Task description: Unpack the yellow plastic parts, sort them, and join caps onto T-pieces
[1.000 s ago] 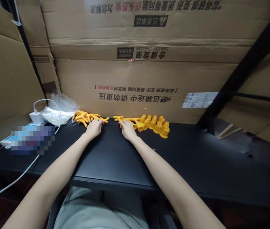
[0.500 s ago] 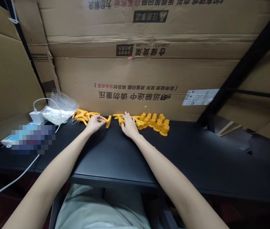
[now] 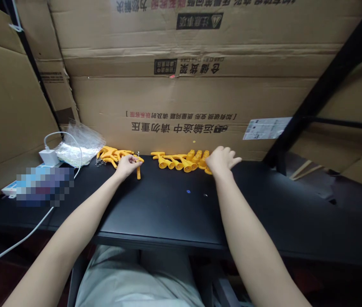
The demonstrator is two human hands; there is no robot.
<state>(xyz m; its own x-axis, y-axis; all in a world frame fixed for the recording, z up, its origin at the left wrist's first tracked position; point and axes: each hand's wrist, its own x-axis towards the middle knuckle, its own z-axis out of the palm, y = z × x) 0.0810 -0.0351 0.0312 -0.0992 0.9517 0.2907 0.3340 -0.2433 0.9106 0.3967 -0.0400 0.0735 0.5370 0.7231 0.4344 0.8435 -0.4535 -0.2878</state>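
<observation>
My left hand [image 3: 126, 167] is closed in a pinch on a corkscrew [image 3: 138, 172] with a yellow T-shaped handle. Its silver spiral sticks up beside the fingertips. Left of and behind that hand lies a heap of similar yellow-handled corkscrews [image 3: 109, 152], some with metal spirals showing. My right hand [image 3: 223, 160] is over the right end of a group of yellow stepped bell-shaped caps [image 3: 197, 156], fingers spread, hiding part of the group. Whether it touches a cap is hidden. Between the hands, several yellow pieces with bell-shaped ends [image 3: 175, 163] lie in a row.
A cardboard wall [image 3: 181, 98] rises behind the black table [image 3: 155, 209]. On the left are a clear plastic bag [image 3: 78, 145], a white charger [image 3: 49, 157] with cable, and a blurred-out object [image 3: 45, 186]. A small blue spot [image 3: 188, 192] shows on the tabletop.
My right hand has moved right, from the lying yellow pieces to the standing caps. My left hand has turned the corkscrew, so its spiral now points up.
</observation>
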